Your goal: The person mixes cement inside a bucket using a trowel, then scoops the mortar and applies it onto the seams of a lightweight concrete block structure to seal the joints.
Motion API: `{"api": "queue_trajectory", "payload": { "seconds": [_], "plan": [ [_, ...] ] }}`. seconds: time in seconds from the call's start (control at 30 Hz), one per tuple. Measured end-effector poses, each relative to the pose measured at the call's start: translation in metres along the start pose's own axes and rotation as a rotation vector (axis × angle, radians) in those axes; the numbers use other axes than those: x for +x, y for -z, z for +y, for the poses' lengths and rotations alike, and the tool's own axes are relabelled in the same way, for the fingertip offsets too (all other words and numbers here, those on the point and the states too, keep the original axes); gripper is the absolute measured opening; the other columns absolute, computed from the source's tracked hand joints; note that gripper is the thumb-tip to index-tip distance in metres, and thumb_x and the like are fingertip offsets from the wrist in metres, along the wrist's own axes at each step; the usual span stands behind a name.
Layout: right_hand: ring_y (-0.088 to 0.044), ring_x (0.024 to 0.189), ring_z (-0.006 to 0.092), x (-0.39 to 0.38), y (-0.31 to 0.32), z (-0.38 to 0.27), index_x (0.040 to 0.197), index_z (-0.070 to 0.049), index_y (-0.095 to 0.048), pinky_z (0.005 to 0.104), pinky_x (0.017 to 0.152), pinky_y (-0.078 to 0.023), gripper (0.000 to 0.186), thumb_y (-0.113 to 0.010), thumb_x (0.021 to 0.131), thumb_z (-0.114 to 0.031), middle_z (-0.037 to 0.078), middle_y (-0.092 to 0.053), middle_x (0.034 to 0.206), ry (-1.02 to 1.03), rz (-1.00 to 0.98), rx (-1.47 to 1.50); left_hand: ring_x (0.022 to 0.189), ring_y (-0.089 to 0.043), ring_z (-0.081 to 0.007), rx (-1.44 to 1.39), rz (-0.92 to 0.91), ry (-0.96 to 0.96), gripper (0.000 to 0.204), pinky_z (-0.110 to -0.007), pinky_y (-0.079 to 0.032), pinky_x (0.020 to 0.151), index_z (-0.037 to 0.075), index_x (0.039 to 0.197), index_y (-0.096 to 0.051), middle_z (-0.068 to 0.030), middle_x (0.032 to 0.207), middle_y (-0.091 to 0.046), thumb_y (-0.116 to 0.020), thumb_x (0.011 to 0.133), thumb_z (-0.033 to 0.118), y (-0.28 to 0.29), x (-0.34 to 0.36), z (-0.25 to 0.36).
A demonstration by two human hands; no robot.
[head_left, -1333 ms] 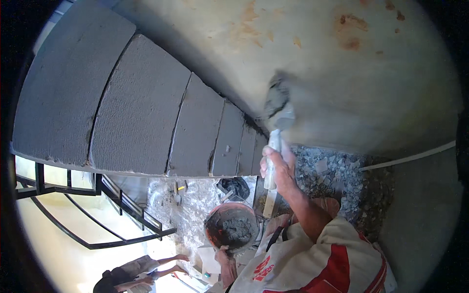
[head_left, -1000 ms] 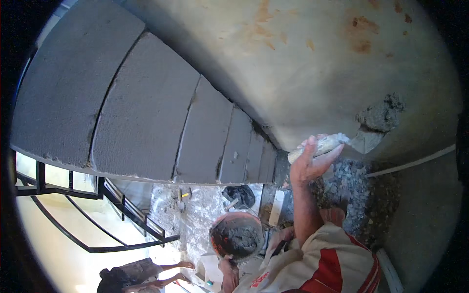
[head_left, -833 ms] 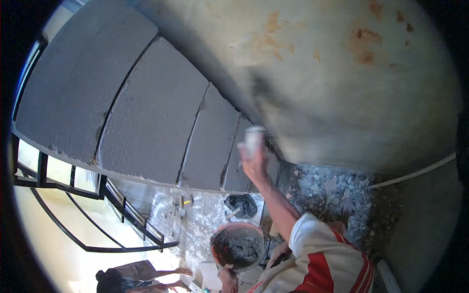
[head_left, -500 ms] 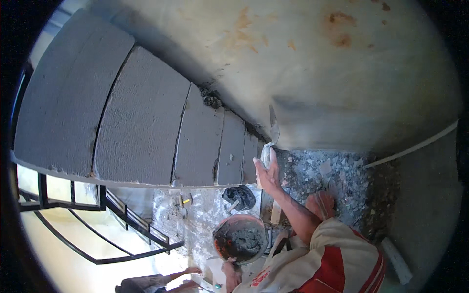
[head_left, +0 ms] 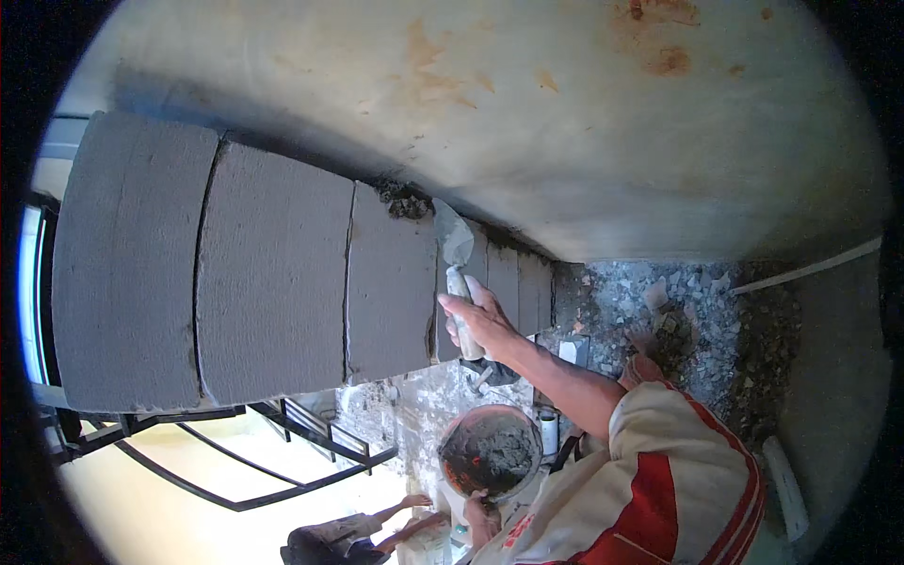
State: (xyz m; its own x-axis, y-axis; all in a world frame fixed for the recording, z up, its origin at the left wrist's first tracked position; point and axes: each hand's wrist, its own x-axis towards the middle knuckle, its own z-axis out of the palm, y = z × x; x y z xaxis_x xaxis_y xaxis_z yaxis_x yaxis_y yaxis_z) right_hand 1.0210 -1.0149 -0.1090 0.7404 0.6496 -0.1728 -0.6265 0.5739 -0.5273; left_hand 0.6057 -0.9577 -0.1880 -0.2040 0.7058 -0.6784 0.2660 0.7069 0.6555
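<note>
- Right hand (head_left: 477,318), in the head view, is wrapped around the pale handle of a trowel (head_left: 457,243), fingers closed, thumb lying along the grip; its blade points up toward the seam between the row of grey blocks (head_left: 273,273) and the smooth wall (head_left: 574,141).
- Just left of the blade tip, a dark lump of mortar (head_left: 407,202) sits at the blocks' wall-side edge. Whether the blade touches lump or block, I cannot tell; its visible face looks nearly bare.
- Left hand (head_left: 481,515) is at the near edge of the round bucket (head_left: 461,428), its fingers seemingly closed over the rim; grey wet mortar (head_left: 506,447) lies inside. How much of the bucket's weight it bears cannot be seen.
- My judgement of the risks: the lump stands proud and rough, so a hasty or steep stroke could drag it off the edge, or smear it over the block face, instead of pressing it into the seam.
- Reaching up one-handed, the person could tip the bucket if the left hand slackens or the body twists.
- Loose rubble (head_left: 697,311) near the person's foot (head_left: 642,369) could make footing unsteady.
</note>
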Motion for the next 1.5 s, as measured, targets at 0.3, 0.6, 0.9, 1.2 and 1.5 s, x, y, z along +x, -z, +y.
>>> {"api": "queue_trajectory", "payload": {
  "seconds": [0.3, 0.6, 0.9, 1.2, 1.5],
  "plan": [
    [-0.051, 0.055, 0.0111, 0.001, -0.054, -0.024, 0.100, -0.008, -0.039, 0.0291, 0.046, -0.046, 0.030, -0.061, 0.088, -0.025, 0.002, -0.048, 0.068, -0.052, -0.014, 0.064, 0.063, -0.054, -0.0183, 0.126, -0.085, 0.077, 0.011, -0.032, -0.044, 0.055, 0.004, 0.074, -0.057, -0.0048, 0.071, -0.056, -0.061, 0.065, 0.000, 0.029, 0.040, -0.047],
    [-0.051, 0.054, 0.0112, -0.011, -0.076, -0.044, 0.104, -0.007, -0.038, 0.0289, 0.044, -0.045, 0.037, -0.061, 0.088, -0.030, 0.002, -0.047, 0.068, -0.027, -0.130, 0.086, 0.059, -0.052, -0.0180, 0.203, -0.032, 0.067, 0.009, -0.031, -0.043, 0.053, 0.004, 0.073, -0.058, -0.0044, 0.068, -0.055, -0.062, 0.066, 0.002, 0.028, 0.024, -0.041],
    [-0.051, 0.057, 0.0099, -0.021, -0.086, -0.066, 0.100, -0.007, -0.040, 0.0276, 0.044, -0.044, 0.028, -0.060, 0.089, -0.024, 0.002, -0.047, 0.076, -0.050, -0.274, 0.225, 0.055, -0.051, -0.0177, 0.239, -0.018, 0.001, 0.007, -0.030, -0.043, 0.052, 0.004, 0.071, -0.059, -0.0039, 0.065, -0.055, -0.064, 0.066, 0.005, 0.012, 0.012, -0.027],
    [-0.052, 0.057, 0.0107, -0.045, -0.051, -0.080, 0.099, -0.007, -0.041, 0.0271, 0.044, -0.046, 0.028, -0.061, 0.088, -0.024, 0.002, -0.047, 0.077, -0.042, -0.242, 0.226, 0.047, -0.044, -0.0131, 0.169, -0.059, 0.083, 0.014, -0.028, -0.034, 0.040, 0.008, 0.075, -0.055, -0.0008, 0.060, -0.049, -0.061, 0.067, -0.001, 0.006, 0.024, -0.024],
    [-0.051, 0.055, 0.0112, -0.096, 0.009, -0.066, 0.103, -0.007, -0.040, 0.0285, 0.045, -0.044, 0.026, -0.058, 0.089, -0.019, 0.002, -0.046, 0.072, 0.060, 0.111, 0.093, 0.056, -0.051, -0.0152, 0.215, -0.141, 0.037, 0.020, -0.029, -0.040, 0.050, 0.004, 0.084, -0.057, -0.0018, 0.067, -0.054, -0.060, 0.066, -0.004, -0.014, 0.026, -0.014]
  ]
}}
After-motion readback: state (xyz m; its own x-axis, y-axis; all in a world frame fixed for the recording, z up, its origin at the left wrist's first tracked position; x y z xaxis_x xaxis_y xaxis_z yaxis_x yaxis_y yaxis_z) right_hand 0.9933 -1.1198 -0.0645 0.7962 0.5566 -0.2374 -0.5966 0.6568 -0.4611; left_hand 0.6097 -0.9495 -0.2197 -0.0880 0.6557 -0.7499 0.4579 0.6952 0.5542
